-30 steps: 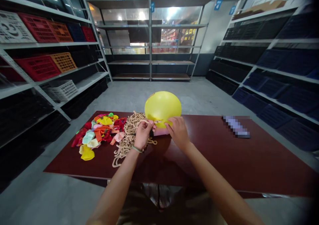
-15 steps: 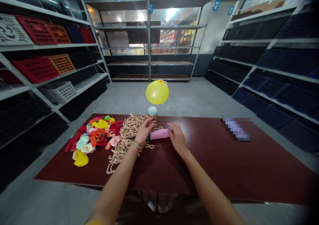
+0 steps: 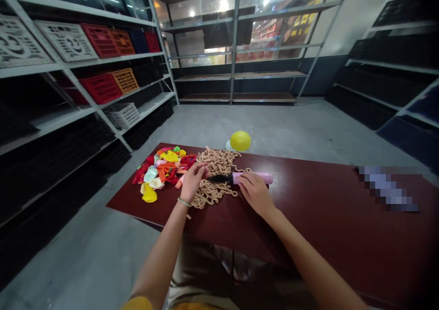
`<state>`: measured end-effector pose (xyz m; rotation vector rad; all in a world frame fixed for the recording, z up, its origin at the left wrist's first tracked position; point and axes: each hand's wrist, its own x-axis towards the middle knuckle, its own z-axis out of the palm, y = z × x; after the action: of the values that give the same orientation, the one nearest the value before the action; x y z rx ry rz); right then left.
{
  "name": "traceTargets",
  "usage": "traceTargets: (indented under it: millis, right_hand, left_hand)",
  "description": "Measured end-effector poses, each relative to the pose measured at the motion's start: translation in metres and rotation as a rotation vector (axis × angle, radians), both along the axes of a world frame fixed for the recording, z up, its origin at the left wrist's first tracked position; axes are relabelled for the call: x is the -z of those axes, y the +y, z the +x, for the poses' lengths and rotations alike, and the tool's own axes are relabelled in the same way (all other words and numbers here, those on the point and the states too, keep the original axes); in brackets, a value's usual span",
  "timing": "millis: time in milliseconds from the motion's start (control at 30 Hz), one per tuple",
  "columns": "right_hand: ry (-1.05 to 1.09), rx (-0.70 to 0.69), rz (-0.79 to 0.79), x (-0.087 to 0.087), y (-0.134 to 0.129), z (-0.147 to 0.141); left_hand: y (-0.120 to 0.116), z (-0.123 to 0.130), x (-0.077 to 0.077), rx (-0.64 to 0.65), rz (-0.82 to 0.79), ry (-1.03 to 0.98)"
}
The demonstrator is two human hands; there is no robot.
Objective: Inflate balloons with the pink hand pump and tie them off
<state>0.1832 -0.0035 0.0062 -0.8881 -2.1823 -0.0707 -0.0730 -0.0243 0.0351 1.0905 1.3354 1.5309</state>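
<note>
A pink cylinder with a black tapered end, like a hand pump (image 3: pixel 262 178), lies at the middle of the table. My right hand (image 3: pixel 255 193) is wrapped over its pink body. Beside the black tip is my left hand (image 3: pixel 195 179), its fingers pinched together; whatever is between them is too small to name. Beige rope-like pieces (image 3: pixel 214 198) are heaped under and around the pump. Left of them lies a pile of limp coloured balloons (image 3: pixel 168 170). An inflated yellow balloon (image 3: pixel 240 141) is beyond the table's far edge.
The dark red table (image 3: pixel 308 218) carries a blurred, pixelated flat object (image 3: pixel 387 189) at the right. A pale round thing (image 3: pixel 228 145) is partly behind the yellow balloon. Shelves with crates (image 3: pixel 103 87) stand at the left; more shelving stands behind and at the right.
The view has swung left. The yellow balloon is lower and looks smaller. My right hand has moved from the pump's end onto its body, and my left hand is now beyond the black tip.
</note>
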Motion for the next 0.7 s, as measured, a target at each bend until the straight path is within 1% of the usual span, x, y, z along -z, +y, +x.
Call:
traceTargets:
  millis: [100, 200, 300, 400, 500, 600, 700]
  right_hand:
    - [-0.106, -0.095, 0.029, 0.0, -0.006, -0.026]
    - [-0.169, -0.144, 0.053, 0.003, -0.008, -0.048]
    - [-0.18, -0.172, 0.038, 0.009, -0.007, -0.062]
    - [-0.188, -0.17, 0.04, 0.015, -0.007, -0.063]
    - [-0.176, -0.145, 0.054, 0.016, -0.011, -0.055]
    - [-0.133, -0.109, 0.033, 0.014, -0.013, -0.046]
    - [-0.091, -0.074, 0.019, 0.01, -0.012, -0.041]
  left_hand:
    - [-0.022, -0.033, 0.002, -0.095, -0.018, 0.292]
    - [-0.038, -0.063, 0.009, -0.181, -0.018, 0.618]
    - [-0.044, -0.078, 0.021, -0.176, -0.045, 0.815]
    - [-0.042, -0.079, 0.035, -0.15, -0.034, 0.893]
    - [-0.039, -0.076, 0.042, -0.19, -0.01, 0.894]
    - [-0.04, -0.075, 0.04, -0.222, 0.017, 0.87]
    - [-0.045, -0.075, 0.032, -0.253, 0.084, 0.833]
